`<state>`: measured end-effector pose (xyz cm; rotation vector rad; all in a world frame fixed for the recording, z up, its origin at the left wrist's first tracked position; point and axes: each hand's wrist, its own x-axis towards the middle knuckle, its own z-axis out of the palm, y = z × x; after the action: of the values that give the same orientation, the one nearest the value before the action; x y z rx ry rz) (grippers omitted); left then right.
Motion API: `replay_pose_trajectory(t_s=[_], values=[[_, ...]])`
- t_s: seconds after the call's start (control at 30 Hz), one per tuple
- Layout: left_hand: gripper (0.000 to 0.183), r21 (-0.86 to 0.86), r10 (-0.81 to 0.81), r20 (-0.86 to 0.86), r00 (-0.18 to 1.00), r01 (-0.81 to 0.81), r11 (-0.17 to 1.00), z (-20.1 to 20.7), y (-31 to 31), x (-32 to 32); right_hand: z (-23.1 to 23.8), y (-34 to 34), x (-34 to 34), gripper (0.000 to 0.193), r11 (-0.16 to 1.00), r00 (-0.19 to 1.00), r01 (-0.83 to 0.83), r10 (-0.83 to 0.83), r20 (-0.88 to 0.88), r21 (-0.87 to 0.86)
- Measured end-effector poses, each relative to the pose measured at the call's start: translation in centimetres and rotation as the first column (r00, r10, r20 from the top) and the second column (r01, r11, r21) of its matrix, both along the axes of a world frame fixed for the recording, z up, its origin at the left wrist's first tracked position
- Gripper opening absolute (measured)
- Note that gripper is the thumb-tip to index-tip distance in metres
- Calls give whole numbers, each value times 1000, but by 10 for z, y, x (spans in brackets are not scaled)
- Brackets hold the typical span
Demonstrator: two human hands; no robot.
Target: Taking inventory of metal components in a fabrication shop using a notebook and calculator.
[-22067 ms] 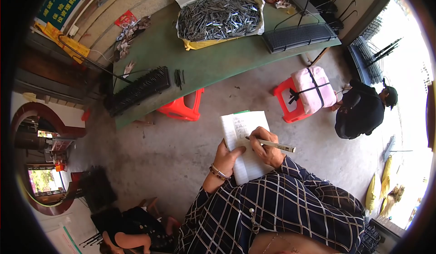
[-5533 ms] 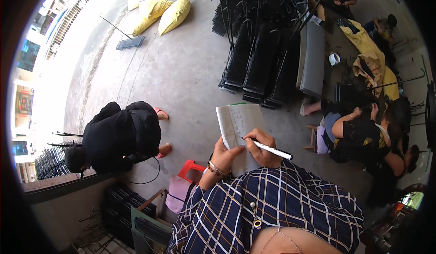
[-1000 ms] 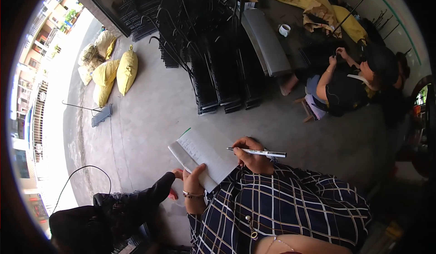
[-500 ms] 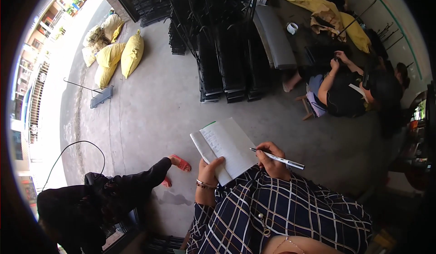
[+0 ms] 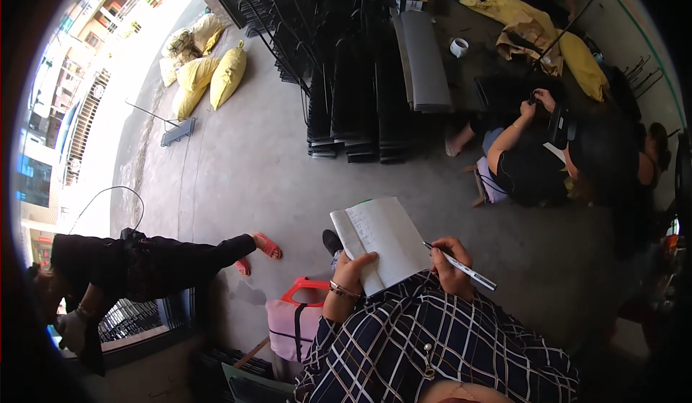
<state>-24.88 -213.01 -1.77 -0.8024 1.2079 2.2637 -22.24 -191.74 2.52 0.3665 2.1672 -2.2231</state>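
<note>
An open notebook with white lined pages (image 5: 395, 248) is held in front of the plaid-shirted torso, tilted, with handwriting on the left part of its spread. Its lower left edge is clamped by the left hand (image 5: 349, 277), the thumb laid over the paper; the fingers underneath are mostly hidden. At the notebook's right edge, a slim white pen with black markings (image 5: 472, 273) is gripped in the closed fingers of the right hand (image 5: 453, 267); whether the paper is touched by its tip cannot be told. Below and left of the notebook, a pink fabric cushion (image 5: 282, 325) is strapped with black to a red plastic stool (image 5: 308, 285). Farther left of the notebook, a bent-over person in black (image 5: 162, 262) is seen. Beyond the notebook, black wire racks (image 5: 353, 107) are stacked upon the floor, and, right of it, a seated person in dark clothing (image 5: 530, 161) is seen.
</note>
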Motion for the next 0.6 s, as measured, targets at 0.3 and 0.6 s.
replay_pose_trajectory(t_s=[0.3,0.6], values=[[38,-35,-5,8,1000,5,999,27,71,56,0,68,45,13,998,1000,-27,28,11,-57],[35,23,-58,-47,997,59,998,27,84,73,26,85,64,13,999,999,30,-30,-31,-20]])
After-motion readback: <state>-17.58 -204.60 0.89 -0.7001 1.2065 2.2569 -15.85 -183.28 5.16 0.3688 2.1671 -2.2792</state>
